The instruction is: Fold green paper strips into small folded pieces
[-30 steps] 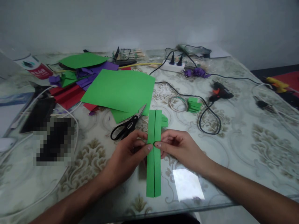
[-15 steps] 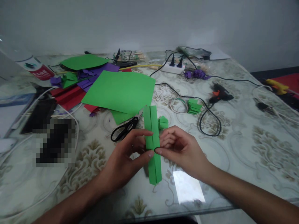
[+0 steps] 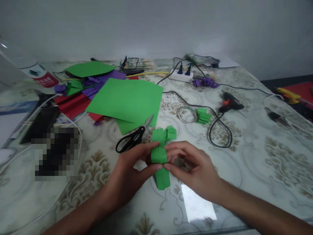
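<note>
A creased green paper strip (image 3: 158, 154) is held upright between both hands, bent across its middle, its lower end pointing toward the near table edge. My left hand (image 3: 139, 164) pinches the strip's left side with thumb and fingers. From the right, my right hand (image 3: 188, 163) grips the same strip, its thumb tip close to the left thumb at the bend. Just behind the strip lies a small folded green piece (image 3: 170, 133). Black-handled scissors (image 3: 134, 135) rest to the left, blades slightly apart, near a large green sheet (image 3: 127, 99).
Red paper (image 3: 73, 106) and purple paper (image 3: 107, 78) lie at the back left beside a bottle (image 3: 41, 75). A white power strip (image 3: 181, 75), a black glue gun (image 3: 231, 101), a tape ring (image 3: 187, 115) and looping cables occupy the back and right.
The strip, nearly straight before, now bends across its middle, and its upper end sits lower. Both hands stay on it. The view has shifted slightly, with the table appearing lower.
</note>
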The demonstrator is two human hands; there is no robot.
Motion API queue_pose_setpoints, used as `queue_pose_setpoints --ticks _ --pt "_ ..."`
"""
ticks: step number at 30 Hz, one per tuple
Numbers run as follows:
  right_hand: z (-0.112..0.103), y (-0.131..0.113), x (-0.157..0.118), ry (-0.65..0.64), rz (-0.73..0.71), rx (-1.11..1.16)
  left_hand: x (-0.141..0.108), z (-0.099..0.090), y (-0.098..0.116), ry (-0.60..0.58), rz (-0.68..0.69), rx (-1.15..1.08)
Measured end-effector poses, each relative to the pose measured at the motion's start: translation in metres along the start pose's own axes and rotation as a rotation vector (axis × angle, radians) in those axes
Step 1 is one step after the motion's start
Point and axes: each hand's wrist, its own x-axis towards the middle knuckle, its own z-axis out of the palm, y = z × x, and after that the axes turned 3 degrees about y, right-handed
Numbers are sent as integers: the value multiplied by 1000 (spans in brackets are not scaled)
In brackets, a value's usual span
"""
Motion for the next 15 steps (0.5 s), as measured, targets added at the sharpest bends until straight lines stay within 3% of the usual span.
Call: queue_pose_setpoints --ticks 4,8,13,15 --pt "-2 0 -2 20 -137 -200 3 -3 1 -20 121 78" --pt "-4 -2 1 81 -206 -306 5 -5 6 3 71 46" --pt "-3 -2 4 47 24 -108 6 -7 13 1 -180 -207" --pt "-1 -3 5 55 103 -11 6 -9 15 -23 -217 -258"
